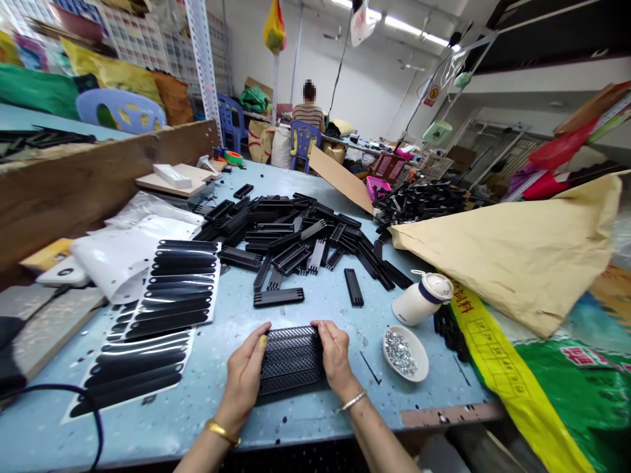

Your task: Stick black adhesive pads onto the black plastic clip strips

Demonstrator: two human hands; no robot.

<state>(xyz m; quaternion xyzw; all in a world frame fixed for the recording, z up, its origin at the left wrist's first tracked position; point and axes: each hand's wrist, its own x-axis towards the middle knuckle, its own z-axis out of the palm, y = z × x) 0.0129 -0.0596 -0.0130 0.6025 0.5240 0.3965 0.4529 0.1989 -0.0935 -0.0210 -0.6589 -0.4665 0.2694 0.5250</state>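
Between my two hands is a row of black textured plastic strips, lined up side by side near the table's front edge. My left hand grips their left ends, thumb on top. My right hand closes round the right ends. Just beyond lie two loose black strips, one flat and one angled. A large heap of similar black pieces spreads behind them. To the right, a white bowl holds small shiny metal parts, with a thin black rod beside it.
Sheets of black adhesive strips lie at left, near a black cable. A white lidded cup stands right, beside a tan sack and a green-yellow bag. A wooden board edges the left. A person sits far back.
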